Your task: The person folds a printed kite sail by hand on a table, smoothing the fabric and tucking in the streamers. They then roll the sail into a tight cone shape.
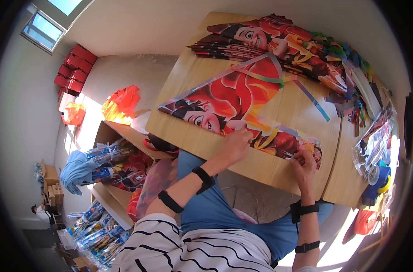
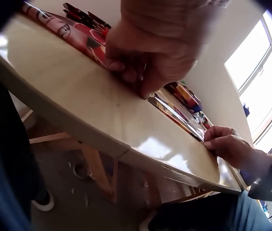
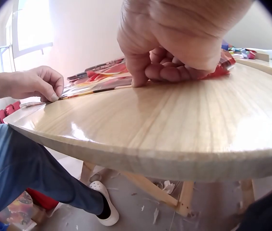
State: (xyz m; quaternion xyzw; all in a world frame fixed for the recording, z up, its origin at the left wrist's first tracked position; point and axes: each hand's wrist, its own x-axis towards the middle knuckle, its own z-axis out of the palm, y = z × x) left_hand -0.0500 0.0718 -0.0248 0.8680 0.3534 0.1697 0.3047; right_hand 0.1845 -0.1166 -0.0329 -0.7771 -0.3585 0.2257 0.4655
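Observation:
A printed kite sheet (image 1: 249,88) with a red cartoon figure lies on the wooden table (image 1: 188,131), its long side along the near edge. My left hand (image 1: 236,146) pinches that side around its middle, fingers curled in the left wrist view. Farther right, my right hand (image 1: 304,170) pinches the same side near the sheet's right corner. From the right wrist view, the right fingers (image 3: 169,72) are bent down at the edge, close over the tabletop. A pale green and pink ribbon (image 1: 261,78) lies across the sheet's upper part.
A stack of similar printed sheets (image 1: 301,43) with colored ribbons runs along the table's far side. At the right lie a clear plastic bag (image 1: 374,143) and a tape roll (image 1: 373,175). An open cardboard box (image 1: 133,141) with packaged items stands left of the table.

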